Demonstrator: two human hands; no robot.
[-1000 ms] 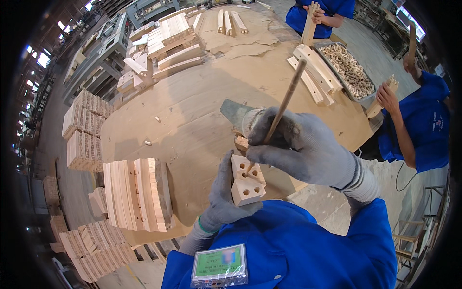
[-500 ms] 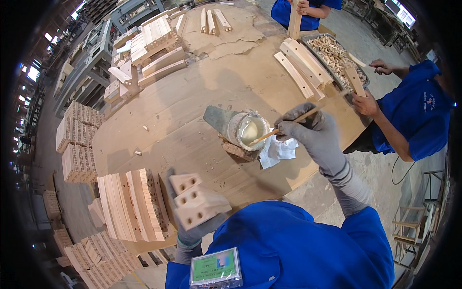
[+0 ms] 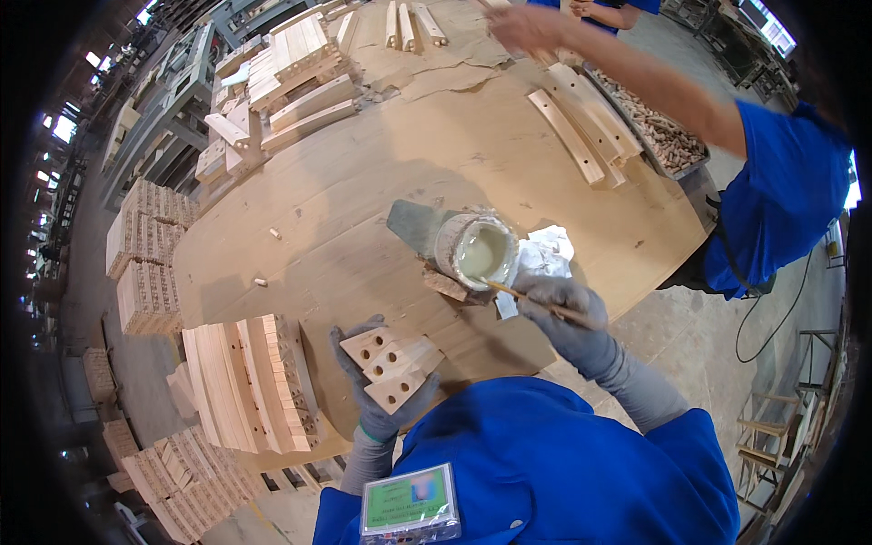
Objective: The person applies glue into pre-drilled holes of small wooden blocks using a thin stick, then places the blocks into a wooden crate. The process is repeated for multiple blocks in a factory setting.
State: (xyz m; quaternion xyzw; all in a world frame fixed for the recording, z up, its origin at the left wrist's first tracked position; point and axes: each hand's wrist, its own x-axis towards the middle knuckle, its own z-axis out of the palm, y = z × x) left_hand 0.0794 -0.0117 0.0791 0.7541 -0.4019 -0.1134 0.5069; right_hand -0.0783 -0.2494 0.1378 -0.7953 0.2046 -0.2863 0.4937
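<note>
In my gloved left hand point(image 3: 375, 411) I grip several wooden pieces point(image 3: 392, 361), held side by side with their drilled ends facing up. Each end shows two round holes. A thin wooden stick point(image 3: 545, 306) is held in my gloved right hand point(image 3: 568, 325), its tip dipped at the rim of a glue pot point(image 3: 451, 243). Pale, creamy glue point(image 3: 484, 252) fills part of the pot, and dried residue coats its rim. The pot leans on a brown block point(image 3: 445, 283), with crumpled white paper point(image 3: 547, 252) beside it.
A stack of drilled wooden parts point(image 3: 232, 386) stands at the table's left edge. Curved wooden rails point(image 3: 565, 136) lie near a tray of dowels point(image 3: 661, 136) at the right. One co-worker's arm point(image 3: 645, 82) reaches across the far side. Two loose dowels point(image 3: 261, 282) lie on the cardboard-covered table.
My right hand has come down and nearer, bringing the stick's tip to the pot's near rim. My left hand has turned the wooden pieces slightly. The co-worker's arm has swung across the table.
</note>
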